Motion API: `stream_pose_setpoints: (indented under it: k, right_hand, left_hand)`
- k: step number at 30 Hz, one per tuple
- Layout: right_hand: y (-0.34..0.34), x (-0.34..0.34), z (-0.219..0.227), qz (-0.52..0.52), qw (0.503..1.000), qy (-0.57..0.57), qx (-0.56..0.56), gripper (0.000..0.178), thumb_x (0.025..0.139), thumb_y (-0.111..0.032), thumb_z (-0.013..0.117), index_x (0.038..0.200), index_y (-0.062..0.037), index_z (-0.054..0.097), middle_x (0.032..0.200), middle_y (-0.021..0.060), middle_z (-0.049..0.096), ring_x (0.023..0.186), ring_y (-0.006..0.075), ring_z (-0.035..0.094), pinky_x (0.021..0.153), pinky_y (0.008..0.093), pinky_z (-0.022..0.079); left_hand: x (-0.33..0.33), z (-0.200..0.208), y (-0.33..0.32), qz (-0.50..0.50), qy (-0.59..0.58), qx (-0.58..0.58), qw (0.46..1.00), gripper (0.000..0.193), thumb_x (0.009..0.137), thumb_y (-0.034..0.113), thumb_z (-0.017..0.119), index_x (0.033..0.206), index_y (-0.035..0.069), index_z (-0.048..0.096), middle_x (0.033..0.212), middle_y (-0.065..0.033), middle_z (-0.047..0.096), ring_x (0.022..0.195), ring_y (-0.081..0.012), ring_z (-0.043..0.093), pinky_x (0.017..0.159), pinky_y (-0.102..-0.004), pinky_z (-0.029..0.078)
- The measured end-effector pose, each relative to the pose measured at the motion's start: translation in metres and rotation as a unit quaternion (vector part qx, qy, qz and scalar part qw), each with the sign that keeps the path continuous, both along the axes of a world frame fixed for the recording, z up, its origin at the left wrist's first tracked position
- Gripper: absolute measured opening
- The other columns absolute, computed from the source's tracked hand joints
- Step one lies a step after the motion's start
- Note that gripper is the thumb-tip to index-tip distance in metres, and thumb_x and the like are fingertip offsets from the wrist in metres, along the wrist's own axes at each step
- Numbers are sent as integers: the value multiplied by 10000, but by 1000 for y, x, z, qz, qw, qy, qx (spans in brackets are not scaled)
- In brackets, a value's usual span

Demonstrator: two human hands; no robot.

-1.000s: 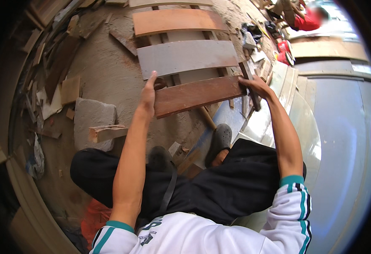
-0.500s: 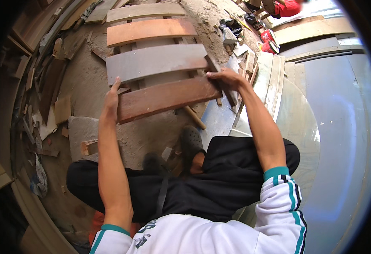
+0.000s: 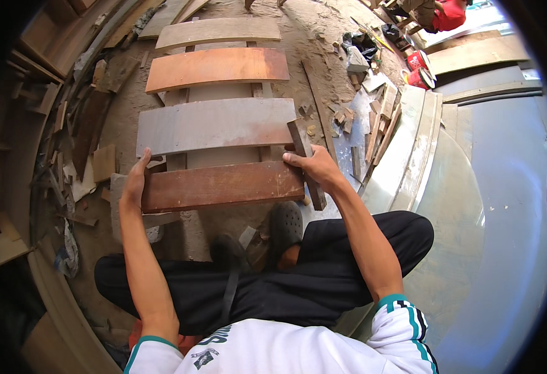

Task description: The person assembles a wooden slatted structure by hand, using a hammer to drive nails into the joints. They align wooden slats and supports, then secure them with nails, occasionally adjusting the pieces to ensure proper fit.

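A slatted wooden panel spans the space in front of my knees, its curved slats joined by narrow rails beneath. Its nearest slat is dark brown (image 3: 223, 189); beyond it come a greyish slat (image 3: 214, 126), an orange-brown slat (image 3: 217, 68) and a pale slat (image 3: 217, 33). My left hand (image 3: 135, 182) grips the left end of the brown slat, thumb at the top edge and fingers hidden. At the other end my right hand (image 3: 316, 167) closes round the slat, thumb on top. A short dark wooden strip (image 3: 299, 134) runs crosswise at that end, against my right hand.
Wood offcuts (image 3: 382, 118) lie on the dusty ground at right, near red cans (image 3: 419, 77) and a black plastic bag (image 3: 362, 43). A large pale sheet (image 3: 510, 206) covers the right side. More scraps line the left. A person in red (image 3: 448, 17) is at the far right.
The panel has come closer to me and a little left, and its near slat now lies more level. Both my hands have moved with it, keeping their grip.
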State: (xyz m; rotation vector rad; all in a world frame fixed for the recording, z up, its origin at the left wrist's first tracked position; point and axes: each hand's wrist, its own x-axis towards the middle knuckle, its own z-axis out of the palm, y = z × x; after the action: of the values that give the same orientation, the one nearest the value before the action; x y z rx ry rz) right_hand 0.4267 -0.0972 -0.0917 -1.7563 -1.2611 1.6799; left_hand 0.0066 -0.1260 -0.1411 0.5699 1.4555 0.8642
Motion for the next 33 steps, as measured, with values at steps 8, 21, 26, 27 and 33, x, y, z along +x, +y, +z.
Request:
stream_pose_setpoints:
  k: [8, 21, 26, 27, 33]
  right_hand:
    - [8, 2, 9, 38, 996, 53, -67, 352, 858, -343, 779, 953, -22, 672, 844, 56, 666, 723, 138, 634, 631, 308, 529]
    - [32, 50, -85, 141, 921, 302, -201, 472, 811, -297, 829, 1093, 35, 646, 1032, 136, 699, 844, 203, 706, 710, 332, 580]
    - [66, 69, -71, 9, 952, 275, -138, 639, 809, -426, 811, 1207, 30, 609, 1160, 174, 661, 993, 248, 670, 797, 377, 572]
    - [70, 53, -66, 21, 945, 299, -128, 658, 804, -434, 813, 1223, 29, 604, 1172, 180, 654, 1027, 252, 656, 830, 392, 565]
    - [95, 28, -49, -33, 984, 177, 12, 514, 773, -443, 827, 1076, -47, 704, 1033, 107, 680, 1024, 237, 619, 932, 381, 454]
  left_hand:
    - [-20, -15, -7, -7, -8, -19, 1000, 575, 977, 499, 547, 1326, 43, 577, 1260, -66, 612, 1159, -187, 571, 1015, -316, 423]
    - [-128, -59, -20, 36, 160, -12, 986, 680, 881, 527, 678, 1290, -4, 563, 1222, -54, 582, 1120, -189, 548, 1029, -311, 363]
    - [-49, -28, -19, 89, 287, -74, 951, 799, 856, 564, 688, 1350, -42, 523, 1313, -123, 555, 1198, -216, 513, 1060, -310, 342]
    - [-75, -42, -33, 126, 267, -42, 955, 766, 893, 525, 658, 1397, -26, 489, 1355, -100, 545, 1256, -210, 486, 1089, -316, 328]
    - [5, -31, -40, 82, 49, 42, 995, 549, 984, 399, 547, 1373, 13, 512, 1338, -55, 571, 1247, -198, 514, 1100, -345, 355]
